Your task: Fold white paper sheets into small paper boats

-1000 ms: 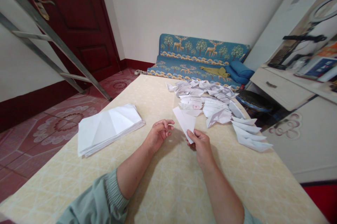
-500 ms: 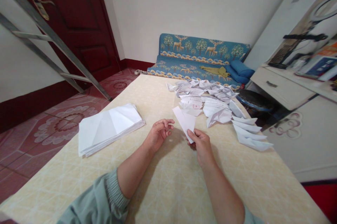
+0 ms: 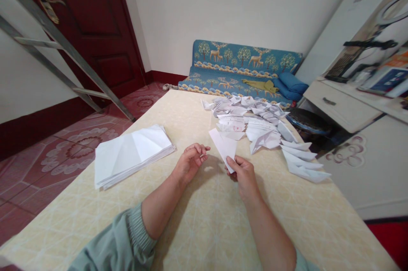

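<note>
The person's right hand [image 3: 240, 173] pinches a piece of folded paper [image 3: 225, 148] at its near, narrow end, thumb on top and fingers beneath, likely so the layers stay pressed together while the wider part fans out to the far left. This piece sits over the middle of the table [image 3: 216, 228], between the two hands. The left hand [image 3: 191, 162] is just left of it, fingers loosely curled and apart from the paper, with nothing visible in its grasp. Farther left lies a stack of sheets [image 3: 127, 156], its top one creased, seemingly placed within easy reach of that arm. Paper boats [image 3: 302, 162] stand nested in a row at the right, perhaps to save room. Beyond, a heap of folded pieces [image 3: 248, 105] crowds the far right; whether the held paper's far edge touches the nearest one is hard to tell.
</note>
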Motion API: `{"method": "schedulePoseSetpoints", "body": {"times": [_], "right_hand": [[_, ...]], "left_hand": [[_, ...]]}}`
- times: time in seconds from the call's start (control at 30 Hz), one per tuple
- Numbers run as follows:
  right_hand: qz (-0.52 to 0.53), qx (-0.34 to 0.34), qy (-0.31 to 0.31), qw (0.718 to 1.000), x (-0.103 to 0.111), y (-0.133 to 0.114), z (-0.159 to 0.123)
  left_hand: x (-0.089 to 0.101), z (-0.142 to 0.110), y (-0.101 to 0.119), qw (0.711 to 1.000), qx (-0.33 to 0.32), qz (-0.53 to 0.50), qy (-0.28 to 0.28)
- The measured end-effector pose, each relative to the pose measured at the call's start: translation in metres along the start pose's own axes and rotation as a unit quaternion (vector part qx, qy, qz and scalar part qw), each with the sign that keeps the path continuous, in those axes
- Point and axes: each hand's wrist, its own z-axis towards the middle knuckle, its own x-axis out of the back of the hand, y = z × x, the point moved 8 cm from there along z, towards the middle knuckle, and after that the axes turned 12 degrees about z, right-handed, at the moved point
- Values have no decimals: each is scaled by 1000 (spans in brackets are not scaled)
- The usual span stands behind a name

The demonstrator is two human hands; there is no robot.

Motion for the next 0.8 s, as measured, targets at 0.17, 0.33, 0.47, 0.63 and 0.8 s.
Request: {"method": "schedulePoseSetpoints", "body": {"times": [0.17,0.33,0.47,0.63,0.8], "right_hand": [[-2,-2,12,1000,2,1,1],[5,-8,11,1000,2,1,1],[12,-8,11,1000,2,1,1],[15,-12,17,1000,3,3,2],[14,-17,20,1000,2,2,1]], "left_hand": [[2,0,-2,1000,11,-27,3],[0,1,-2,999,6,-35,-5],[-1,1,-2,999,3,-45,-13],[-1,2,-3,998,3,-59,-21],[0,2,-3,998,4,-61,-20]]}}
